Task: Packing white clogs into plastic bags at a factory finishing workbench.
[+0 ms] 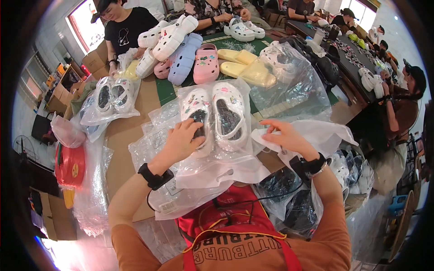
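Observation:
In front of me a pair of white clogs (230, 119) with small colourful charms lies side by side inside a clear plastic bag (217, 174). My left hand (183, 139) rests on the left clog through the film, its fingers spread. Just right of the pair, my right hand (285, 137) hovers with the index finger stretched out and the thumb apart from it. A whitish plastic bag (327, 135) lies beside and partly under that hand; whether any finger touches it is hard to see. More flat clear bags (156, 142) lie under the clogs at the left.
Loose clogs in white, blue and pink (206, 63) and yellow slides (248, 67) are heaped at the far side. Bagged clogs (111, 99) stand at the left; a bag with white clogs (289, 67) lies far right. A co-worker (129, 31) stands across the table.

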`<action>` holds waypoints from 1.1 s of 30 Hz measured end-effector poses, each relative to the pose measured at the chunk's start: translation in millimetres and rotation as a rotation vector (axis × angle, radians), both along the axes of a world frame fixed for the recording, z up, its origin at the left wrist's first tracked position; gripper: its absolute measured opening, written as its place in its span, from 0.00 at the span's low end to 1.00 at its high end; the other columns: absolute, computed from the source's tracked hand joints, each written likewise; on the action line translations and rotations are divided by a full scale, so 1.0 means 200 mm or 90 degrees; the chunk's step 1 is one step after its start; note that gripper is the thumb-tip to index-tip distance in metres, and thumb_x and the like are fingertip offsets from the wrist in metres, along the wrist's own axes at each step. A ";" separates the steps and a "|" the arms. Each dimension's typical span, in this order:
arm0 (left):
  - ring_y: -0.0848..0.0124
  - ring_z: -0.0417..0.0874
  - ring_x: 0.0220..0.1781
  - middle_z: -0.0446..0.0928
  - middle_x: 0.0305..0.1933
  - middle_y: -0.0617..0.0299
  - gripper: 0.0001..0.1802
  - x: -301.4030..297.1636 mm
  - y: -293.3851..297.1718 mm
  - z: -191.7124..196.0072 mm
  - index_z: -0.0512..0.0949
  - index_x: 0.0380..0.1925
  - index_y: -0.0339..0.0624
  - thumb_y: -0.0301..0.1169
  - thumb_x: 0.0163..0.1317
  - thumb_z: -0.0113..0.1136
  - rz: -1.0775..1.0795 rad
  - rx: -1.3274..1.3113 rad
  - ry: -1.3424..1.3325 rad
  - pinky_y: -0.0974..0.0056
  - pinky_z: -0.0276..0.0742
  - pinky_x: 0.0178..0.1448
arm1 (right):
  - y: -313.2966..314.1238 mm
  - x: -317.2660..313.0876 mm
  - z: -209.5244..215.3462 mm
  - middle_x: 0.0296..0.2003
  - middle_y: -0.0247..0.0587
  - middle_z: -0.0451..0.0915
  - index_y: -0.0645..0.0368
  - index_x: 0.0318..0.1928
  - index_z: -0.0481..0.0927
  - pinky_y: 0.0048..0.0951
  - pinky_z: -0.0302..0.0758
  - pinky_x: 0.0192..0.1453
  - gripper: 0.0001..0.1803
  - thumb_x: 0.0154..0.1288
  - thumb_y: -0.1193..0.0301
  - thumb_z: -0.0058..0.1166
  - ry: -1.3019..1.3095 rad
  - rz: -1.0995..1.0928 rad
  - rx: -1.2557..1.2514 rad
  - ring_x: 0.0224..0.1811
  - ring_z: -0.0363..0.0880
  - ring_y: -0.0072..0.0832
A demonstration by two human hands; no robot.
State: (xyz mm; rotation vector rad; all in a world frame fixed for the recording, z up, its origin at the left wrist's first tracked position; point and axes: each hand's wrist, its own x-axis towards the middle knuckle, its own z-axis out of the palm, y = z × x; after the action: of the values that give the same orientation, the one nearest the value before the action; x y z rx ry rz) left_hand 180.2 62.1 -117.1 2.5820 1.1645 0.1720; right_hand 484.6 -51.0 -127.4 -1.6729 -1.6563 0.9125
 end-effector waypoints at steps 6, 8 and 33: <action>0.54 0.63 0.62 0.61 0.61 0.49 0.34 0.25 -0.19 0.15 0.65 0.57 0.43 0.38 0.49 0.64 -0.301 0.001 -0.333 0.55 0.58 0.63 | -0.17 -0.10 0.14 0.32 0.31 0.76 0.59 0.48 0.76 0.21 0.69 0.40 0.20 0.54 0.69 0.60 0.164 0.006 0.111 0.35 0.73 0.18; 0.54 0.62 0.62 0.58 0.63 0.47 0.37 0.38 -0.27 0.12 0.63 0.59 0.41 0.36 0.48 0.65 -0.363 -0.160 -0.436 0.54 0.57 0.64 | -0.24 -0.18 0.18 0.36 0.34 0.77 0.61 0.46 0.76 0.23 0.70 0.45 0.17 0.54 0.72 0.60 0.241 0.071 0.132 0.39 0.74 0.19; 0.55 0.66 0.57 0.65 0.56 0.52 0.31 -0.15 -0.37 -0.10 0.66 0.56 0.46 0.30 0.49 0.62 -0.157 0.097 -0.172 0.54 0.63 0.57 | -0.34 0.32 -0.14 0.49 0.46 0.75 0.54 0.63 0.62 0.28 0.68 0.54 0.30 0.61 0.60 0.47 0.131 -0.170 -0.127 0.50 0.74 0.30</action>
State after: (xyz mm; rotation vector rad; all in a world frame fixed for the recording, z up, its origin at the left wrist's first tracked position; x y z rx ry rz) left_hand 149.7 -12.1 -137.6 2.6984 0.7576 0.5529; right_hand 549.0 -118.6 -154.9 -1.8113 -1.2051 1.1006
